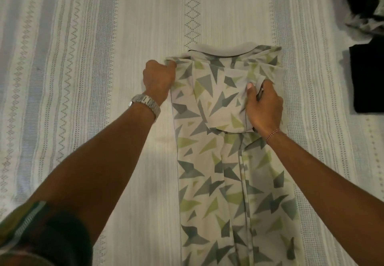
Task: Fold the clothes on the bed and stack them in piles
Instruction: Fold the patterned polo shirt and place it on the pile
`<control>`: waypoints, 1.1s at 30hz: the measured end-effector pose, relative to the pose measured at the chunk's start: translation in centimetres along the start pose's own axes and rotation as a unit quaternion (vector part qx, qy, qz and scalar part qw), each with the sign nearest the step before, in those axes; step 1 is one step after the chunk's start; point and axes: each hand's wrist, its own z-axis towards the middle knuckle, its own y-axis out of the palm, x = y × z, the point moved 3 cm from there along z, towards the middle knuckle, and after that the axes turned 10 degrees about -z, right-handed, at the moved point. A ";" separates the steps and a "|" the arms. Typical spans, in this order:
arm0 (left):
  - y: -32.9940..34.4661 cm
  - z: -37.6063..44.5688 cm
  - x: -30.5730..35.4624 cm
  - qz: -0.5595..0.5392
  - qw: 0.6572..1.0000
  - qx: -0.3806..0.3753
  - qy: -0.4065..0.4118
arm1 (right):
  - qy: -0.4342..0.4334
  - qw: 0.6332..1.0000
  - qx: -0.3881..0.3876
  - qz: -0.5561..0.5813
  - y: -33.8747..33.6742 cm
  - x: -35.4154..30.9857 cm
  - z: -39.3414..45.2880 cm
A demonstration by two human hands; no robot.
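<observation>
- Left hand (159, 77) is curled into a fist at the far left corner of the patterned shirt (209, 161), pinching the shoulder edge just beside the collar (222, 50).
- Right hand (264, 107) grips a folded-in sleeve (226, 107) on the right side of the chest, thumb on top and fingers tucked under the flap of cloth.
- That shirt lies lengthwise on the bed (83, 58), collar far and hem running out of view at the near edge; it sits right of centre.
- Both long sides look already turned in, so the shirt forms a narrow strip, and the sleeve lies across the chest. By my judgement the lengthwise fold is nearly done and is being tidied.
- Left to do on this piece, as I judge it: bring the hem end up toward the collar once or twice, then carry it to a pile.
- At the right edge a black garment (366, 78) lies flat and squared, which looks like a finished fold and perhaps the start of a pile.
- Far right corner holds a loose heap of dark and pale clothes (365, 1), apparently still unfolded, so a good share of the task seems to remain.
</observation>
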 end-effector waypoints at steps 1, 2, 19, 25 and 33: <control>0.1 0.5 0.3 -0.016 1.000 -0.011 -0.016 | 0.001 1.000 0.005 0.001 0.1 0.0 0.1; 0.1 1.0 0.6 -0.040 0.999 -0.020 -0.023 | 0.002 1.000 0.011 0.003 0.1 0.0 0.2; 2.1 -2.2 1.5 0.098 0.978 0.067 0.171 | -0.039 0.982 0.081 -0.166 -1.2 1.0 1.0; 2.8 -6.6 0.3 0.204 0.922 0.153 0.292 | -0.006 0.979 0.017 -0.203 -0.7 1.0 0.6; 6.7 -11.4 -2.6 0.351 0.839 -0.151 0.388 | -0.045 0.980 0.081 -0.176 -1.6 0.6 0.8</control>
